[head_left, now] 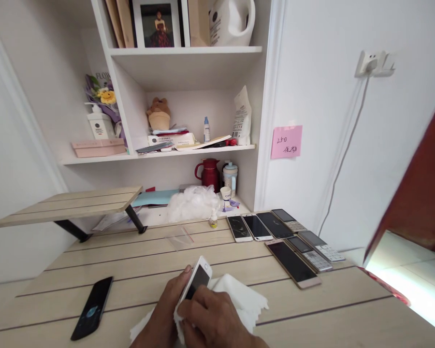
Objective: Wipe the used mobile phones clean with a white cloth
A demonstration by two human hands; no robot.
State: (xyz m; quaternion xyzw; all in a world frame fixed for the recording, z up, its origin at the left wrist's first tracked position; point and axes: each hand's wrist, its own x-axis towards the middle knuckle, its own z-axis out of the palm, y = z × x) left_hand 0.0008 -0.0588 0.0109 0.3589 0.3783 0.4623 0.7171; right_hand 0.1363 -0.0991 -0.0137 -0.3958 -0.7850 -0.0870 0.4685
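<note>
A white smartphone (pixel 197 279) with a round home button is held tilted above the table, its dark screen partly covered. My left hand (pixel 164 309) wraps around its left edge, thumb along the side. My right hand (pixel 212 316) is closed on a white cloth (pixel 235 297), its curled fingers pressed against the lower part of the phone. Much of the cloth spreads out to the right behind my right hand, and another bit shows below my left. A black phone (pixel 92 308) lies on the table to the left.
Several phones lie at the right, among them a gold smartphone (pixel 293 263) and a white one with a cracked screen (pixel 239 228). Near the back are a small bottle (pixel 213 220) and a clear plastic bag (pixel 180 238). A raised wooden stand (pixel 76 205) occupies the left rear.
</note>
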